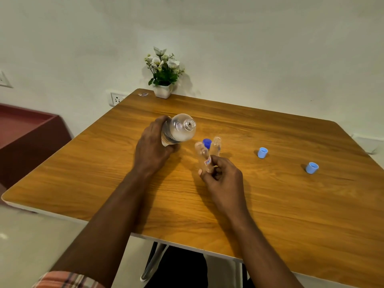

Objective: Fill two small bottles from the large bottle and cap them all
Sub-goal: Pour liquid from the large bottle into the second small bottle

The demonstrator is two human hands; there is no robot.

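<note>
At the left edge of the frame a dark red cabinet (27, 129) stands beside the wooden table (270, 204), and a white wall socket (116, 99) sits just past the table's far left corner. In the lower left a plaid sleeve (68, 280) shows on the left arm. Left of centre, the left hand (152, 145) wraps its curled fingers round the body of the large bottle (178, 129). The bottle is clear and uncapped and leans with its open mouth towards the right; its base is hidden behind the hand. Above it, at the table's far edge, 1 white pot of white flowers (163, 73) stands against the wall. Just right of the large bottle, at the centre of the frame, the 2 small bottles stand close together, both uncapped. The labelled small bottle (203, 155) is pinched low down by the thumb and fingertips of the right hand (223, 176). The other small bottle (216, 145) stands just behind it; whether the hand touches it I cannot tell. A dark blue cap (207, 143) lies on the table behind the pair. Further right, well apart from the bottles, 2 light blue caps rest on the table: the nearer cap (262, 152) and the far-right cap (311, 167).
</note>
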